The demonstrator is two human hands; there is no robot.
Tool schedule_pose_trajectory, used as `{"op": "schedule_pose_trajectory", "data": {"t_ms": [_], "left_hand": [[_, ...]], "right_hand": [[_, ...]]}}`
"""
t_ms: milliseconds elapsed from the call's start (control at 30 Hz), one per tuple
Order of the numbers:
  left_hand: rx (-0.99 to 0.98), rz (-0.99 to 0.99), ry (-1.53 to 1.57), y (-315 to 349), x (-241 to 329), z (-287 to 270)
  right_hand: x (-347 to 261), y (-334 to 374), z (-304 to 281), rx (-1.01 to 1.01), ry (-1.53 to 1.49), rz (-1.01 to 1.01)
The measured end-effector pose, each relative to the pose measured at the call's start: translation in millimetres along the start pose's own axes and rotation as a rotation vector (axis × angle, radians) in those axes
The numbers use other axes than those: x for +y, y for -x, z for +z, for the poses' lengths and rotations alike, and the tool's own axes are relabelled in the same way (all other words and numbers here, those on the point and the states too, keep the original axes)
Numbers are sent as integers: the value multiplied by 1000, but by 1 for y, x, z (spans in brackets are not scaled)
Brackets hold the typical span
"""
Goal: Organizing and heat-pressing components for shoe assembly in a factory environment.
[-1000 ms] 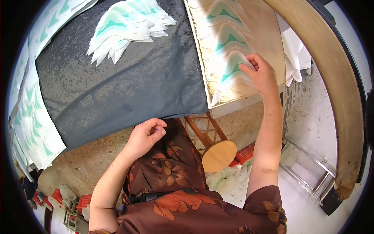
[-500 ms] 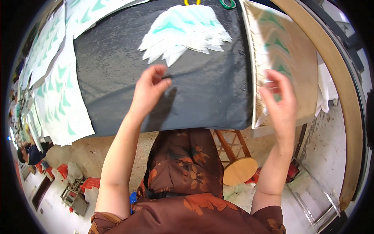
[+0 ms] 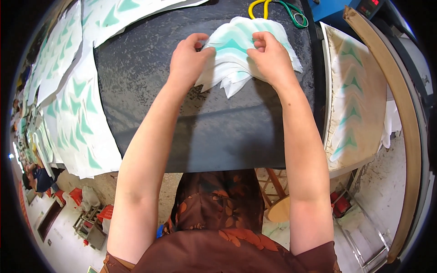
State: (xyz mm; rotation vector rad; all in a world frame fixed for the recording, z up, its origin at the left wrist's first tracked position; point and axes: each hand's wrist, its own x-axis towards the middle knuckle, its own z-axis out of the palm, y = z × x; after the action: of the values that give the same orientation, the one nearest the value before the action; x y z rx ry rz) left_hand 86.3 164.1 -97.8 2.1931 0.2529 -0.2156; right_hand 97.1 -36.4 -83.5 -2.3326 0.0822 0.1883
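Note:
A fanned stack of thin white pieces (image 3: 234, 57) with green bands and pointed lower ends lies on a black-covered table (image 3: 145, 68). At its left edge is my left hand (image 3: 189, 61), fingers curled and thumb apart from them, with nothing visible between. My right hand (image 3: 273, 57) is over the stack's right part, fingers bent and a gap left to the thumb. Whether either hand's fingertips touch the pieces I cannot tell. Behind the stack lie a yellow loop (image 3: 251, 10) and a green loop (image 3: 300, 19), which look like scissor handles.
White sheets with green arrow-like shapes (image 3: 73, 118) cover the table's left side. On the right, a tan board (image 3: 371, 104) carries a column of green-and-white chevrons. A curved wooden strip (image 3: 405, 113) runs beyond it. A round stool (image 3: 278, 209) stands below the table edge.
My right hand has moved left from over the tan board to the stack. My left hand has moved farther away from me, to the stack's left edge. The whole view has shifted.

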Motion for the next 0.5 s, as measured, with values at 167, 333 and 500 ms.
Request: {"op": "schedule_pose_trajectory", "data": {"t_ms": [167, 333, 500], "left_hand": [[101, 109, -247, -7, 6, 15], [152, 192, -237, -7, -4, 20], [150, 208, -170, -8, -10, 19]], "right_hand": [[-8, -8, 5, -1, 38, 105], [-21, -12, 4, -77, 21, 192], [-24, -17, 10, -41, 107, 212]]}}
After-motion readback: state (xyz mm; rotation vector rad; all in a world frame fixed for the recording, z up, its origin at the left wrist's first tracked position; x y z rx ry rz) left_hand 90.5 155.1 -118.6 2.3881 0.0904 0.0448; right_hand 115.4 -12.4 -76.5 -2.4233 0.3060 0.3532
